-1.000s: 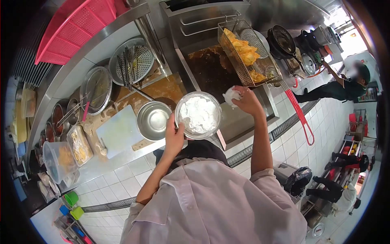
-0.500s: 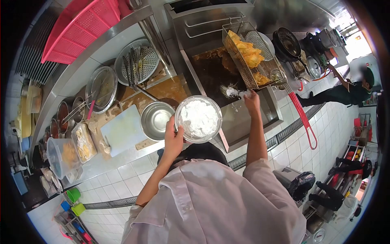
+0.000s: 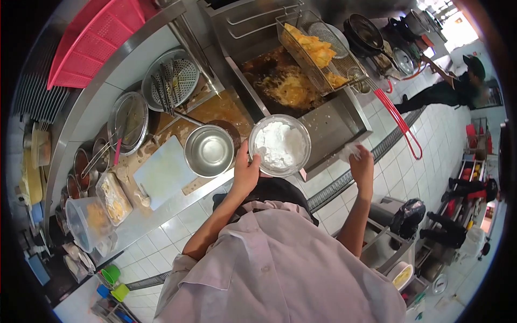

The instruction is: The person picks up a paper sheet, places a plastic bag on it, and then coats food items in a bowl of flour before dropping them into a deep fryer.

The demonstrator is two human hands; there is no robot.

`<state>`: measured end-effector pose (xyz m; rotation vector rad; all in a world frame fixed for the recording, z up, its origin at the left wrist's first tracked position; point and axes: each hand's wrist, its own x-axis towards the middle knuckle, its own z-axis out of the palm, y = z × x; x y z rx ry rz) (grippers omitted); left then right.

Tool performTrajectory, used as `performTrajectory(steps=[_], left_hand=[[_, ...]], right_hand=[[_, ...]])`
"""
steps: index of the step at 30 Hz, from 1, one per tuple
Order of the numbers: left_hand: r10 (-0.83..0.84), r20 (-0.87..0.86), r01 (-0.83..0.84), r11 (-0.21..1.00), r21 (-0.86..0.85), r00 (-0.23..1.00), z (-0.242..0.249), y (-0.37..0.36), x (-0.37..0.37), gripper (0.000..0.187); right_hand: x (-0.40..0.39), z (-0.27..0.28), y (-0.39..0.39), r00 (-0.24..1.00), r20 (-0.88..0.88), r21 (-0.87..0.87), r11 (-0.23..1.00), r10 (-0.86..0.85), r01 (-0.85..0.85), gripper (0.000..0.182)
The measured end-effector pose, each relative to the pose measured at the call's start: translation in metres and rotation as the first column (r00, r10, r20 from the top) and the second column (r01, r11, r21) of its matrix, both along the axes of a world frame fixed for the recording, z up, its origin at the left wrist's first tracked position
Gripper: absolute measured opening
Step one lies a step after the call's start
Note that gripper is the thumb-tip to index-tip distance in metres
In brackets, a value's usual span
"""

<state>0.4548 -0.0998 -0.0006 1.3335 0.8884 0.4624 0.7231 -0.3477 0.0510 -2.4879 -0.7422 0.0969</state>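
My left hand (image 3: 246, 175) is closed on the rim of a round clear bowl (image 3: 306, 153) in the middle of the view. White powder (image 3: 274, 145) fills much of it, with a hollow on the right side. Off to the right, over the tiled floor, my right hand (image 3: 362, 164) is closed on a small translucent piece (image 3: 351, 152), too blurred to name. Beyond the bowl, dark oil (image 3: 258, 67) in the fryer bubbles around a yellowish foaming patch (image 3: 291, 89). A wire fry basket (image 3: 344, 62) with golden fried pieces (image 3: 312, 46) rests across the fryer.
A steel saucepan (image 3: 209, 151) stands left of the bowl, beside a pale cutting board (image 3: 164, 172). Red basket handles (image 3: 396, 118) jut past the fryer's right edge. Behind lies a perforated steel strainer (image 3: 186, 86) holding tongs. A person in dark clothes (image 3: 449, 86) stands at the right.
My right hand has moved from above the oil to the right and toward me. White powder over the oil has given way to foaming. The bowl has shifted slightly right and away.
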Motion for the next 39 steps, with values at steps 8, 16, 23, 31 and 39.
performTrajectory(steps=[8,16,23,31,39], left_hand=[[0.022,0.119,0.009,0.967,-0.255,0.993,0.035,-0.019,0.015,0.05],[0.083,-0.014,-0.08,0.984,0.158,0.996,-0.003,-0.018,0.006,0.054],[0.111,0.057,-0.105,0.99,-0.1,0.992,0.029,-0.024,0.012,0.059],[0.17,0.047,-0.162,0.976,-0.143,0.984,0.015,-0.026,0.007,0.062],[0.187,0.111,-0.181,0.981,-0.065,0.976,0.0,-0.026,-0.001,0.055]], right_hand=[[-0.054,0.021,0.135,0.775,-0.245,0.159,0.812,0.583,-0.561,0.042],[-0.092,0.003,0.15,0.709,-0.131,-0.138,0.695,0.693,-0.706,0.058],[-0.113,-0.034,0.178,0.642,0.02,-0.013,0.642,0.766,-0.766,0.035],[-0.087,-0.031,0.173,0.596,-0.11,-0.025,0.597,0.796,-0.802,0.043],[-0.065,0.01,0.169,0.531,0.107,-0.131,0.541,0.841,-0.831,0.04]])
